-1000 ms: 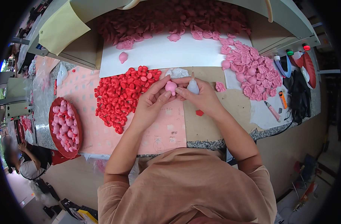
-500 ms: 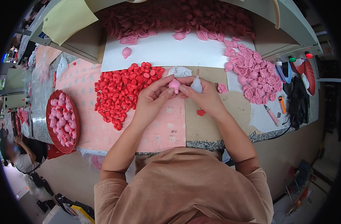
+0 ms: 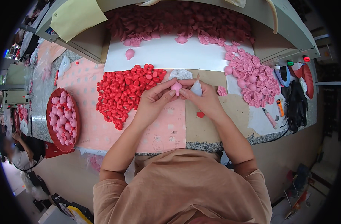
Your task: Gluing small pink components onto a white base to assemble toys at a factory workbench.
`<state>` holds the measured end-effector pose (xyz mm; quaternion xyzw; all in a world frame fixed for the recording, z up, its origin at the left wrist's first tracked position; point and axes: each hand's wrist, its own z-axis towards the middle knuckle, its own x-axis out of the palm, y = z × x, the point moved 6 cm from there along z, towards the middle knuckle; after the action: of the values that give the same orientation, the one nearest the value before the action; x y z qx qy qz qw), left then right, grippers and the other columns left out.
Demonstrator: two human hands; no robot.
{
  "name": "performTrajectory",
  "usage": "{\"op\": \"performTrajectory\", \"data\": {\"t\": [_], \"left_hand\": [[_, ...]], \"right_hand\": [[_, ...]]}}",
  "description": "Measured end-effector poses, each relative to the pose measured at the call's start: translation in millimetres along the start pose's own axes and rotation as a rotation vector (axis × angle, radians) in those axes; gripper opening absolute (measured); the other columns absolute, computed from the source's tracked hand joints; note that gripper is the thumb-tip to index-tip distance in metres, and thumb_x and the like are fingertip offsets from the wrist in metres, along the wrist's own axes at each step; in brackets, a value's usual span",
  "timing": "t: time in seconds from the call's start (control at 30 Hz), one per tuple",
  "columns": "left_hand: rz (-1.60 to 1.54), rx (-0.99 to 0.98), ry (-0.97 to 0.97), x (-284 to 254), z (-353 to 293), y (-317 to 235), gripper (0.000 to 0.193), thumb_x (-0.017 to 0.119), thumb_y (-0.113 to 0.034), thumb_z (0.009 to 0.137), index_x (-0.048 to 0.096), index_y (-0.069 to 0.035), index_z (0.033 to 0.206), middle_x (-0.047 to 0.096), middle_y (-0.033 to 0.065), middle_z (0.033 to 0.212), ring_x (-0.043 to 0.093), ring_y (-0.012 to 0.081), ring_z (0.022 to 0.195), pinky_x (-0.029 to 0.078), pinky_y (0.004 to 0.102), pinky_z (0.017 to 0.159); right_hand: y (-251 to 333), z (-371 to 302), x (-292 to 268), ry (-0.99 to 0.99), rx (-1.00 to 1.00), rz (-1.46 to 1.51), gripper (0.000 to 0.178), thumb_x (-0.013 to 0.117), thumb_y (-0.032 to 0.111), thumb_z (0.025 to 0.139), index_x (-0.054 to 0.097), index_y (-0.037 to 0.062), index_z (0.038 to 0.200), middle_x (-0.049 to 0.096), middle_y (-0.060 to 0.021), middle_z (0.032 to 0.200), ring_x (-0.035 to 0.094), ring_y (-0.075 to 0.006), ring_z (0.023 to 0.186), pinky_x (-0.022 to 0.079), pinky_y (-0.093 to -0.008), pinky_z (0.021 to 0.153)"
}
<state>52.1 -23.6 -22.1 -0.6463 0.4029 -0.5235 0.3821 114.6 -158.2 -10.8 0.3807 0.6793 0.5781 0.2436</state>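
In our left hand (image 3: 155, 98) we see a smooth, rounded pink piece (image 3: 176, 88) with a small nub at its lower end, pinched between thumb and fingertips above the desk (image 3: 204, 146), near its middle. Our right hand (image 3: 206, 98) meets it from the other side, thumb close against the piece, and grasps a translucent, squat bottle (image 3: 196, 89) whose thin needle points away from us. Just beyond lies a crumpled white sheet (image 3: 181, 74).

To the left we have a heap of glossy red pieces (image 3: 124, 95), rounded and flat-ended, on pink patterned sheeting (image 3: 90, 86). Farther left, a red bowl (image 3: 79, 123) with a scalloped rim holds pink-and-red rounded pieces. On the right we find ruffled, petal-like pink pieces (image 3: 254, 74), matt and wavy-edged. A flat, angular red piece (image 3: 200, 114) rests on the dull brown board (image 3: 219, 128), and speckled stone shows along the desk's near edge.
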Motion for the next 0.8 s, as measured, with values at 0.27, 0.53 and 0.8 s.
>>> {"op": "performTrajectory", "data": {"t": [0.27,0.53,0.8], "left_hand": [[0.035,0.022,0.004,0.6,-1.2,-2.4,0.036,0.054,-0.002,0.090,0.051,-0.003,0.126,0.058,0.0076,0.115,0.058,0.0134,0.098,0.050,0.0277,0.088],[0.038,0.039,-0.017,1.3,-1.1,-2.9,0.034,0.052,0.002,0.090,0.053,-0.001,0.123,0.053,0.0090,0.121,0.056,0.0151,0.102,0.050,0.0282,0.090],[0.055,0.021,-0.040,3.3,0.0,-3.2,0.036,0.052,0.002,0.089,0.050,-0.002,0.126,0.053,0.0091,0.119,0.057,0.0151,0.102,0.049,0.0275,0.089]], "right_hand": [[0.5,0.2,-1.1,-0.009,-0.065,-0.033,0.027,0.062,0.009,0.086,0.059,-0.0017,0.111,0.062,-0.0074,0.103,0.060,-0.0119,0.089,0.050,-0.0264,0.080],[-3.5,1.4,-1.2,-0.006,-0.059,-0.015,0.027,0.062,0.008,0.086,0.059,-0.0015,0.111,0.062,-0.0073,0.104,0.060,-0.0113,0.090,0.050,-0.0264,0.081],[-8.9,3.3,0.5,-0.020,0.041,0.097,0.028,0.063,0.013,0.087,0.060,-0.0016,0.110,0.063,-0.0073,0.101,0.060,-0.0116,0.088,0.050,-0.0261,0.078]]}}
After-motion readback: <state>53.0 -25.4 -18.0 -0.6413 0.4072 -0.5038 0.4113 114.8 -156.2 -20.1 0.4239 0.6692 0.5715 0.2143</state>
